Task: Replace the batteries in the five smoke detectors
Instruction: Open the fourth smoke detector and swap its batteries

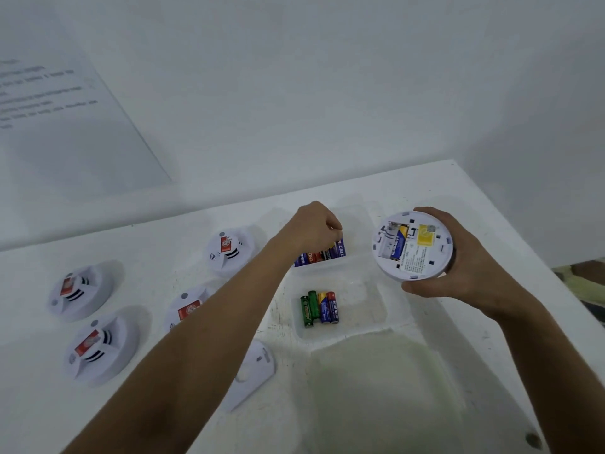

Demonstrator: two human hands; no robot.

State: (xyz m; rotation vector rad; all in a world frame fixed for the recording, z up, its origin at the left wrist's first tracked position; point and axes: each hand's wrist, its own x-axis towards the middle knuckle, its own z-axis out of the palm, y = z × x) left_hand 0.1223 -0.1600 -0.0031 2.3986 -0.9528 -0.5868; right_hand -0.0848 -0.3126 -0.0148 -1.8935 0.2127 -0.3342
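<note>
Reaching into the far tray (357, 224), the left hand (314, 229) curls over a row of batteries (322, 255); whether it pinches one cannot be told. The right hand (458, 260) grips an upturned detector (412, 245) above the counter (474, 198), one battery seated inside.

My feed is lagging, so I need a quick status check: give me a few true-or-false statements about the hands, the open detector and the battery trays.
1. The right hand holds an opened smoke detector with its back facing up. True.
2. That detector's battery bay is empty. False: one battery sits in it.
3. The left hand reaches into the far tray. True.
4. The near tray holds no batteries. False: four loose batteries lie in it.
5. Four detectors lie on the table at the left. True.
</note>
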